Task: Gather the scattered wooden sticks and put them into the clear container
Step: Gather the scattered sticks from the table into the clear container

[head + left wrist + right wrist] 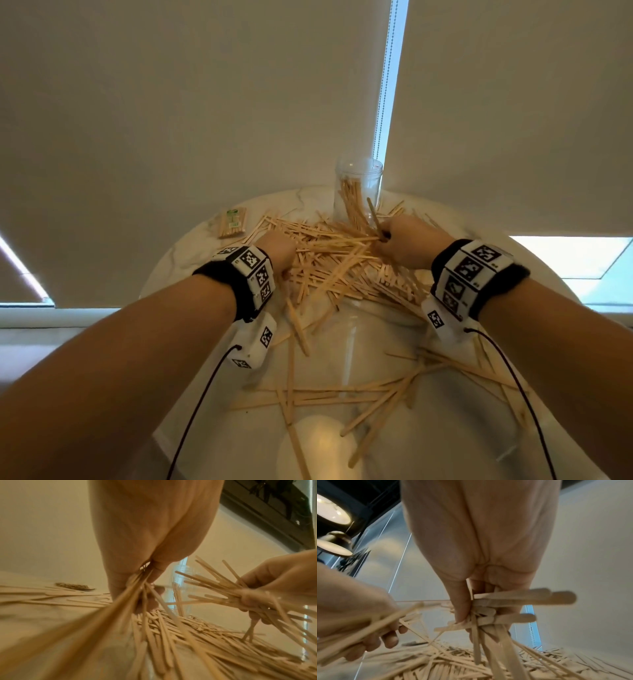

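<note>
Several flat wooden sticks (pixel 335 263) lie in a heap on the round marble table (pixel 191 253), with more scattered near the front (pixel 342 394). The clear container (pixel 358 192) stands upright behind the heap with sticks leaning inside it. My left hand (pixel 275 250) is over the heap's left side; its fingers grip a bundle of sticks (pixel 137 588). On the right side, in front of the container, my right hand (pixel 400 240) grips another bundle (pixel 496 608), its sticks splayed in all directions. The container (pixel 180 588) shows between the two hands in the left wrist view.
A small packet of thin sticks (pixel 233 222) lies at the table's far left. Roller blinds (pixel 205 102) hang close behind the table, with a bead chain (pixel 383 102) above the container. Cables run from both wrist cameras over the near table edge.
</note>
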`<action>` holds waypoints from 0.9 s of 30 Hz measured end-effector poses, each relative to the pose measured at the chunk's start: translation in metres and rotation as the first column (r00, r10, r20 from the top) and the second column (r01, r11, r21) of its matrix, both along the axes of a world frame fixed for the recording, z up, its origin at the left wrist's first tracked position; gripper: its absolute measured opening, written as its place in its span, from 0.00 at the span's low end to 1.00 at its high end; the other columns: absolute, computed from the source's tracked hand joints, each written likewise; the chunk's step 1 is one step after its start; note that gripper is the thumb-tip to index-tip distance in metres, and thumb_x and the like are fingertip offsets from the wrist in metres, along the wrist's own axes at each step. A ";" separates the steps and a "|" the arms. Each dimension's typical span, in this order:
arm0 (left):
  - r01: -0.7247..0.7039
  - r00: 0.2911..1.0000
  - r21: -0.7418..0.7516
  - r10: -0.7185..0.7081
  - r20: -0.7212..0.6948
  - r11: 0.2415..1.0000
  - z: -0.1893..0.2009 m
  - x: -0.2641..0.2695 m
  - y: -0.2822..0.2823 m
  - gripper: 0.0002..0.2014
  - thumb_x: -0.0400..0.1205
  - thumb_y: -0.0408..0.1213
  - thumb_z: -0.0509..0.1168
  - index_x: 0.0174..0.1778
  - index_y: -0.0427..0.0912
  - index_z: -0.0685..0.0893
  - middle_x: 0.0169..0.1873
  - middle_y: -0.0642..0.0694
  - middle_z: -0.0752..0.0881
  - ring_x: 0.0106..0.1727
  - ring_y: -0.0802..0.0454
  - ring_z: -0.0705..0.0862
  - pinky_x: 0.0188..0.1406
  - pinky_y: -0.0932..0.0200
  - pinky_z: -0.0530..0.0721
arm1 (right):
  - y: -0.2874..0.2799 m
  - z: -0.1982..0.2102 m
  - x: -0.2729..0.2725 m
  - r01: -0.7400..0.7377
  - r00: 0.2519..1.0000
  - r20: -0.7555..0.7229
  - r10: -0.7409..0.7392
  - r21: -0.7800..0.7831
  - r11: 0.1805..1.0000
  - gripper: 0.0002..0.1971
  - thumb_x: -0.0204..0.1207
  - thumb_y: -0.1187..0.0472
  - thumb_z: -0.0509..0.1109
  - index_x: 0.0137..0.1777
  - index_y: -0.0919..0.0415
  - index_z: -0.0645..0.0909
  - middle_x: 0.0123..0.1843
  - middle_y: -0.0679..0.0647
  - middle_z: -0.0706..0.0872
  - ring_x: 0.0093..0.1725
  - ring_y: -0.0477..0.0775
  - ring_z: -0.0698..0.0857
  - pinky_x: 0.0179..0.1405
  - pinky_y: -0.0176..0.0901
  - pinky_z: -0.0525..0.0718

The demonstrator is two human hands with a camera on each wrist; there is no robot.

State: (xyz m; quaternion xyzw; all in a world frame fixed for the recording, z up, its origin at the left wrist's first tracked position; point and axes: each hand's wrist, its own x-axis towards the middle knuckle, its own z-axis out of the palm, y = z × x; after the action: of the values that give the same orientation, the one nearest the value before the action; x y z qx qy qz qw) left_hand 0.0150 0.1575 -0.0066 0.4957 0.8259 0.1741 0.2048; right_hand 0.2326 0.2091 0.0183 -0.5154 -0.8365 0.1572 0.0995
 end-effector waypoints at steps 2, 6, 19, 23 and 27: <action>-0.038 0.998 0.054 0.035 0.056 0.998 0.009 0.008 0.000 0.15 0.90 0.28 0.54 0.46 0.29 0.84 0.40 0.40 0.83 0.44 0.45 0.83 0.50 0.55 0.76 | 0.000 0.005 0.000 0.033 0.996 -0.088 -0.034 -0.009 0.999 0.07 0.84 0.55 0.70 0.51 0.58 0.87 0.41 0.53 0.89 0.38 0.49 0.87 0.33 0.39 0.81; -0.340 0.832 0.202 0.194 0.520 0.918 0.008 0.023 0.004 0.28 0.92 0.49 0.48 0.78 0.30 0.70 0.75 0.33 0.76 0.74 0.37 0.76 0.68 0.52 0.74 | -0.003 0.012 -0.005 0.067 0.959 -0.273 -0.074 -0.034 0.997 0.07 0.83 0.56 0.71 0.49 0.59 0.86 0.39 0.52 0.89 0.35 0.47 0.86 0.31 0.37 0.77; -0.137 0.662 0.337 -0.167 0.731 0.932 0.003 0.052 0.027 0.54 0.59 0.86 0.61 0.64 0.39 0.81 0.51 0.41 0.91 0.50 0.43 0.92 0.56 0.40 0.89 | -0.023 0.005 -0.040 -0.112 0.932 -0.347 0.104 -0.004 0.994 0.08 0.85 0.59 0.67 0.50 0.62 0.85 0.39 0.54 0.89 0.36 0.49 0.89 0.33 0.37 0.86; -0.164 0.653 0.364 -0.176 0.736 0.917 -0.001 0.051 0.033 0.29 0.78 0.63 0.61 0.62 0.42 0.82 0.53 0.41 0.89 0.55 0.42 0.88 0.63 0.39 0.85 | -0.027 0.001 -0.046 -0.198 0.960 -0.201 0.196 0.015 0.980 0.11 0.87 0.58 0.59 0.58 0.61 0.82 0.44 0.55 0.89 0.44 0.55 0.89 0.47 0.50 0.90; -0.116 0.592 0.377 -0.240 0.769 0.919 0.002 0.056 0.032 0.41 0.79 0.75 0.44 0.49 0.39 0.83 0.38 0.44 0.87 0.43 0.46 0.88 0.53 0.45 0.88 | -0.026 0.000 -0.043 -0.163 0.966 -0.197 0.166 0.028 0.986 0.11 0.88 0.56 0.61 0.50 0.54 0.84 0.41 0.52 0.89 0.39 0.50 0.88 0.40 0.40 0.85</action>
State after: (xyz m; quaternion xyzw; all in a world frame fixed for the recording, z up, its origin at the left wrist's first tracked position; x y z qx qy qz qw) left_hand 0.0708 0.1893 -0.0049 0.4228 0.5742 0.5308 0.4580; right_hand 0.1901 0.1826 0.0185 -0.4254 -0.8632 0.2105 0.1721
